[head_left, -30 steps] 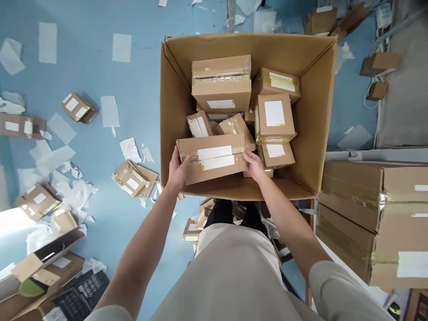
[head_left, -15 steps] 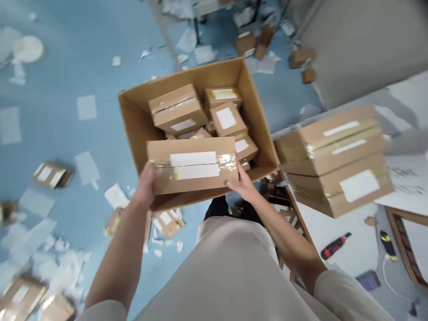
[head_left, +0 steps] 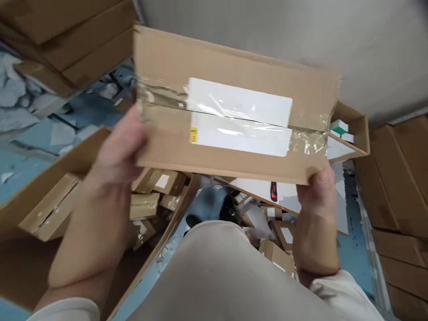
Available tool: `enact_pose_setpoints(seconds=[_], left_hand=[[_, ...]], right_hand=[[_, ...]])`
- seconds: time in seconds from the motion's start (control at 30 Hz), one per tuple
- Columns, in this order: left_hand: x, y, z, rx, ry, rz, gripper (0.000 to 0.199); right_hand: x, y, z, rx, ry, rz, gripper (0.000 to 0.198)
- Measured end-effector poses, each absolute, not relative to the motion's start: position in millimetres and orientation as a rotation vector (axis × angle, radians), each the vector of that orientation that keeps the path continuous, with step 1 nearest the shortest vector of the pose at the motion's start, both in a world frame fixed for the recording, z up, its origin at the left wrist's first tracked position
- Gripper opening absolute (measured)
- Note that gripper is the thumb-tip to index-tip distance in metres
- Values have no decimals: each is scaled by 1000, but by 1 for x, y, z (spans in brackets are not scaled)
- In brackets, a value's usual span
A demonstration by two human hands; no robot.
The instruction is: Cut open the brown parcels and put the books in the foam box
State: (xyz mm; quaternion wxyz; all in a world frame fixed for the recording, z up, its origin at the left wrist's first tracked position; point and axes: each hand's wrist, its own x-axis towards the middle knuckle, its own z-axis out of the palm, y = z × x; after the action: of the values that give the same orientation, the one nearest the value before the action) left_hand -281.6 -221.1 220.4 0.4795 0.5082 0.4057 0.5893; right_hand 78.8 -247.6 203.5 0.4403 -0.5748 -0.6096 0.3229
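Note:
A taped cardboard box [head_left: 234, 67] is held up before me, its slit seam and two halves of a white label facing the camera. My left hand [head_left: 122, 142] grips its left end. At the lower right corner my right hand [head_left: 319, 187] holds it too, the thumb on the front face. Both hands' other fingers are hidden behind the box. Below and to the left stands a large open carton [head_left: 96, 142], with several smaller boxes inside, among them a long taped box [head_left: 53, 207].
A white table [head_left: 247, 185] with a red and black utility knife [head_left: 273, 191] lies behind the held box. Opened boxes [head_left: 284, 236] litter the floor beside my feet. Large cartons [head_left: 394, 178] are stacked at the right, and more cartons [head_left: 90, 44] stand upper left.
Both hands have lifted the box out from over the large carton, up and closer to the camera. My view has swung right toward the wall and table.

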Motion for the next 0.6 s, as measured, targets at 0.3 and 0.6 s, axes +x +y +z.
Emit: enact_pose_setpoints(seconds=[0.3, 0.6], left_hand=[[-26, -127, 178, 1357, 916, 849, 75], [39, -119, 92, 1216, 1325, 541, 78]], right_hand=[[285, -261, 132, -1404, -900, 874, 55], [319, -261, -12, -1474, -680, 1177, 61]])
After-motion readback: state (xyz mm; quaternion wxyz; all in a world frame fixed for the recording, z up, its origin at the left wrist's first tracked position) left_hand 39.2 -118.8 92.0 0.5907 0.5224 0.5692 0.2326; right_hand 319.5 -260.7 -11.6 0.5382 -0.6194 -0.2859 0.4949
